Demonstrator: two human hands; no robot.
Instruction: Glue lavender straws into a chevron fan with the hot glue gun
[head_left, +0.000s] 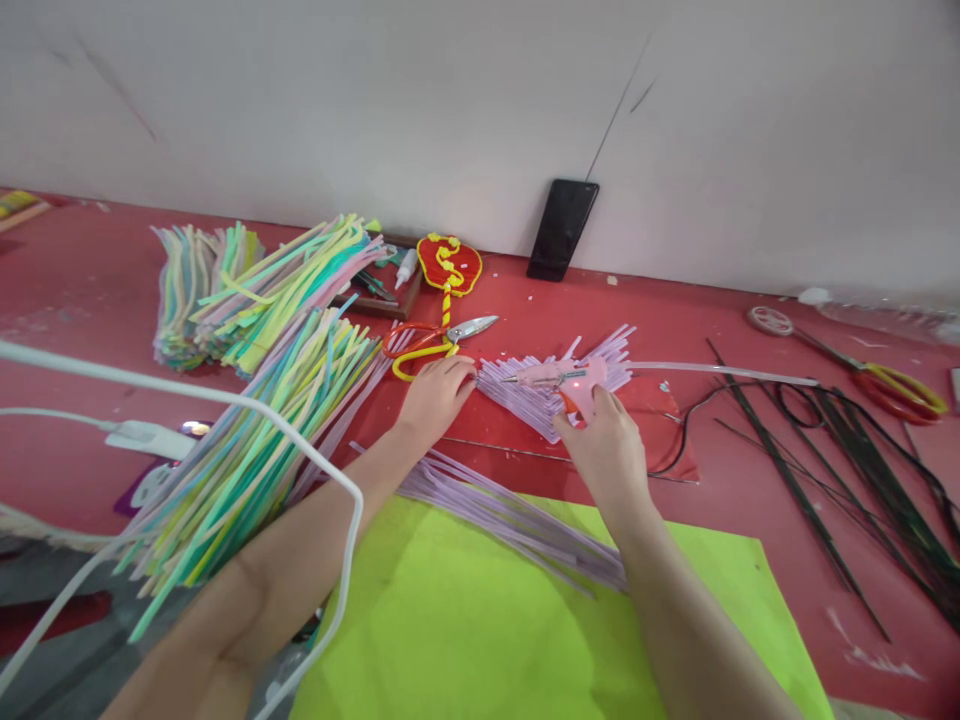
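Observation:
My right hand [611, 450] is wrapped round a pink hot glue gun [544, 374], its nozzle pointing left and a long clear glue stick [720, 371] running out of its back. Under the gun lies a piece made of lavender pipe cleaners [517, 405], set side by side in a slanting pattern. My left hand [439, 400] has its fingers closed at the left tip of that piece; the fingertips are partly hidden. Just beyond this hand lie scissors [442, 345] with red and yellow handles. Loose lavender pipe cleaners [517, 530] lie between my forearms.
Bundles of coloured pipe cleaners [277, 440] fill the left side. A white cable [300, 440] arches across my left arm. A phone [562, 230] leans on the wall. Dark stems [795, 490] and more scissors [892, 385] lie right. A yellow-green sheet [525, 640] lies in front.

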